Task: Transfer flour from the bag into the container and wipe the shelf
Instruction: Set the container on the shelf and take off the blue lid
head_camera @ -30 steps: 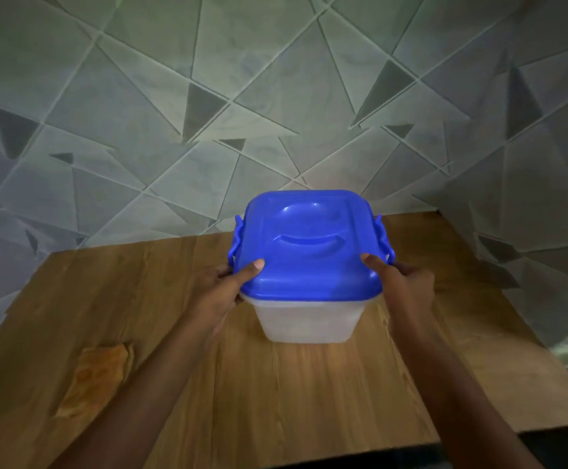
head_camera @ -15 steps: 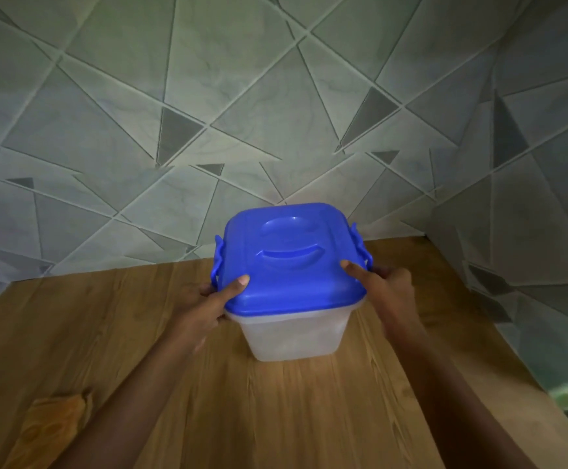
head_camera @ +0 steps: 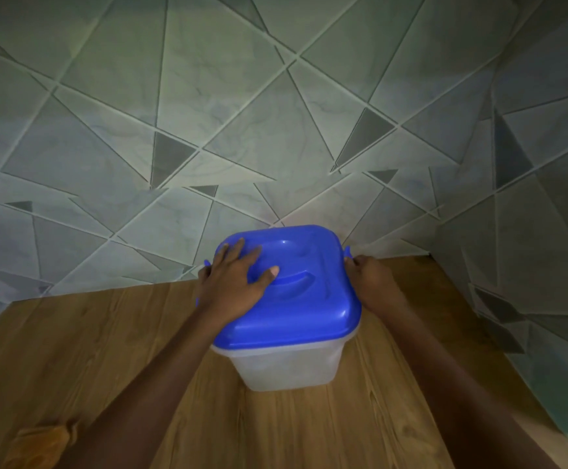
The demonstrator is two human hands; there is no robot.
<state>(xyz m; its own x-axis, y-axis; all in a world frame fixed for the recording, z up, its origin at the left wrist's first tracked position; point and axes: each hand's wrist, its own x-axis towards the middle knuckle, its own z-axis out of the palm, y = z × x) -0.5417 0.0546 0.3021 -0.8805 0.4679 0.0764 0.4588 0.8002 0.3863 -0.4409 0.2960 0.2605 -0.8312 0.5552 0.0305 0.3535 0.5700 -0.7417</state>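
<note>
Down in the bottom left corner we catch an orange cloth lying crumpled on the wooden shelf, partly cut off by the frame edge and well apart from the action. Above it the wall runs across the back, grey-green tiles cut into sharp triangles by pale lines.

Moving in, the left forearm comes up from the bottom edge, and here is the left hand: spread wide, palm down, fingers flat across the left half of the blue lid. The thumb reaches toward the moulded handle recess at the lid's middle. It curls round nothing and simply rests on top.

Under that lid sits the container, a squarish tub of cloudy translucent plastic. It stands upright on the shelf toward the back right, near the corner where the walls meet. The lid lies over its rim, and we cannot make out what is inside through the cloudy wall.

On to the right edge of the lid, where a blue clasp sticks up. The right hand is right against it, thumb up by the clasp, back of the hand toward us. Its fingers drop out of sight behind the tub's side, so we cannot tell whether they grip or lie loose.

Last, the side wall closes the shelf on the right, with the same triangle tiling, only darker.
</note>
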